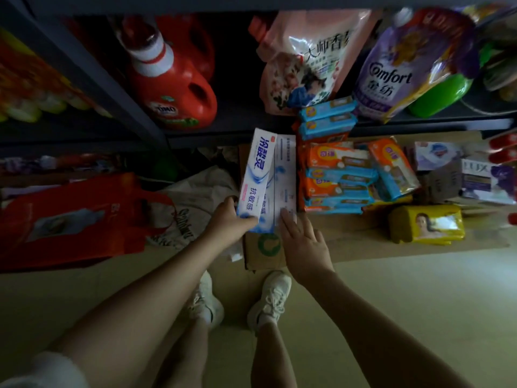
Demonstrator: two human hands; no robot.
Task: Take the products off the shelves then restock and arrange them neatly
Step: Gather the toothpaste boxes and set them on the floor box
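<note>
My left hand grips the near end of a white-and-blue toothpaste box, tilted above a second toothpaste box that lies on flattened cardboard on the floor. My right hand rests with straight fingers on the near end of that lower box. Just to the right sits a stack of orange and blue soap packs. On the dark shelf above stand a red detergent jug, a pink refill pouch and a purple Comfort pouch.
A red shopping bag and a white cloth bag lie on the floor at left. A yellow soap pack, a LUX box and a green bottle are at right. My white shoes stand just behind the cardboard.
</note>
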